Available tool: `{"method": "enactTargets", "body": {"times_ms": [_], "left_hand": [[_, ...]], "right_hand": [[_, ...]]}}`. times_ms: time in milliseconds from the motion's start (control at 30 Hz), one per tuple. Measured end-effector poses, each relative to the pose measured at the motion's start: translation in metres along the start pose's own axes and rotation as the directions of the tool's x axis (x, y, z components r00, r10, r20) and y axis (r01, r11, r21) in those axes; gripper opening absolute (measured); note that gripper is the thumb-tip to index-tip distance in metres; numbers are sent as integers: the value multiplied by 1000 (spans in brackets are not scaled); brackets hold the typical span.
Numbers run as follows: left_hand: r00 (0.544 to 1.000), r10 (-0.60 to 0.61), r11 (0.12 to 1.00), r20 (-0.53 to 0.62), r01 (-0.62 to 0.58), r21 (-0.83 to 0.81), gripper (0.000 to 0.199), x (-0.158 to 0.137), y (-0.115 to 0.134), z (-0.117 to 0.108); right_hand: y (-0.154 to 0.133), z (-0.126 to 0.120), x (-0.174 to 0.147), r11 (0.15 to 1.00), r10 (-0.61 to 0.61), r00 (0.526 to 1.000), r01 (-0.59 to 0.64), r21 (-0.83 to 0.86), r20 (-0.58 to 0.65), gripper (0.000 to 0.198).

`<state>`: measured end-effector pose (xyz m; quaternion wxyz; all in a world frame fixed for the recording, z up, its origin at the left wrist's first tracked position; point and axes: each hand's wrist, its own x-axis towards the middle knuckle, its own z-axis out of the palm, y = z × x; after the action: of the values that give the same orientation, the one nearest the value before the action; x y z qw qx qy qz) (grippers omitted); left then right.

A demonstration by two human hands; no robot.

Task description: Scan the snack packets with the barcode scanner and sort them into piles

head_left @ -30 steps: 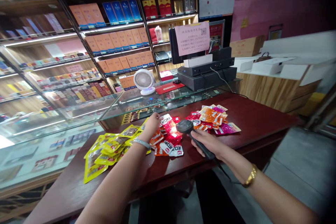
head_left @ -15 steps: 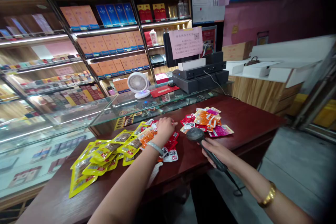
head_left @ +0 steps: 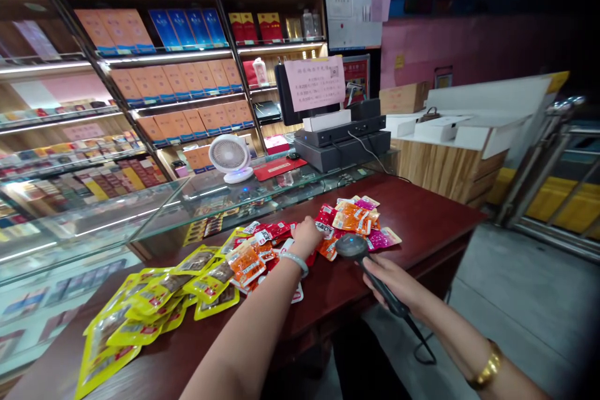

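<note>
My right hand (head_left: 391, 281) is wrapped round the handle of a black handheld barcode scanner (head_left: 354, 246), its head close to a pile of small orange, red and purple snack packets (head_left: 354, 217). Between that pile and another heap of red and orange packets (head_left: 247, 264), my left hand (head_left: 307, 237) is closed on a red snack packet (head_left: 311, 260), with only a red part showing beneath it. The left fingertips are largely hidden. Several larger yellow snack bags (head_left: 162, 294) overlap at the left of the dark red table (head_left: 422, 219).
Behind the table stands a glass display counter (head_left: 159, 215) with a white fan (head_left: 230, 156), a red mat (head_left: 280, 168) and a cash register (head_left: 344, 147) on it. The scanner's cable (head_left: 422, 340) hangs past the table's front edge. Stocked shelves (head_left: 182, 84) line the back wall.
My left hand has moved right, from the red and orange heap towards the right-hand pile. The scanner stays in my right hand, and the view has turned slightly right.
</note>
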<state>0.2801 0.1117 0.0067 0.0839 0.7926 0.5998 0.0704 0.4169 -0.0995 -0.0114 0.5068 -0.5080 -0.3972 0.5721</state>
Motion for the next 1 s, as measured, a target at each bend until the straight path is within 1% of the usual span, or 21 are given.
{"method": "enactTargets", "body": {"times_ms": [100,200,267,333,467,600,667,700,767,800,833,867,900,1000], "left_hand": [[999,-6,997,-42,3,-81,46,-4,-13,-9],[999,14,990,-42,-20,-137,40,-15,-35,-19],[998,23,988,-50,-31,-154,40,-24,-50,-24],[998,22,985,-65,-33,-169,40,-33,-63,-29],[997,15,983,-76,-28,-180,40,-48,-79,-36],[999,-24,994,-41,20,-109,39,-60,-94,-44],[997,-59,998,-47,59,3,39,-66,-102,-49],[994,-62,995,-86,69,76,39,-69,-105,-51],[976,-15,978,-217,60,199,40,-74,-107,-54],[960,27,973,-277,39,229,43,-76,-105,-54],[947,70,972,-314,6,235,46,-77,-101,-53],[941,113,973,-320,-40,227,48,-77,-94,-51],[942,158,973,-298,-96,211,48,-75,-87,-48],[945,291,947,-151,-261,187,38,-65,-59,-35]], "right_hand": [[-4,-1,4,1000,-9,1000,9,5,-2,45],[-14,3,11,998,-63,998,63,18,-25,45],[-24,10,18,992,-118,992,120,40,-36,45],[-33,18,25,988,-145,989,145,55,-16,45],[-47,38,35,990,-127,992,126,67,20,45],[-48,48,37,990,-125,991,122,72,46,44],[-45,46,36,988,-136,989,130,82,65,44],[-43,43,35,987,-140,988,134,90,66,44],[-39,36,33,988,-131,990,126,93,47,43],[-37,33,31,989,-121,992,118,89,30,43],[-35,29,29,991,-109,994,108,83,14,43],[-34,26,28,992,-99,995,99,78,3,43],[-32,23,26,993,-94,996,94,74,-6,43],[-30,17,21,992,-108,994,109,68,-11,42]]}}
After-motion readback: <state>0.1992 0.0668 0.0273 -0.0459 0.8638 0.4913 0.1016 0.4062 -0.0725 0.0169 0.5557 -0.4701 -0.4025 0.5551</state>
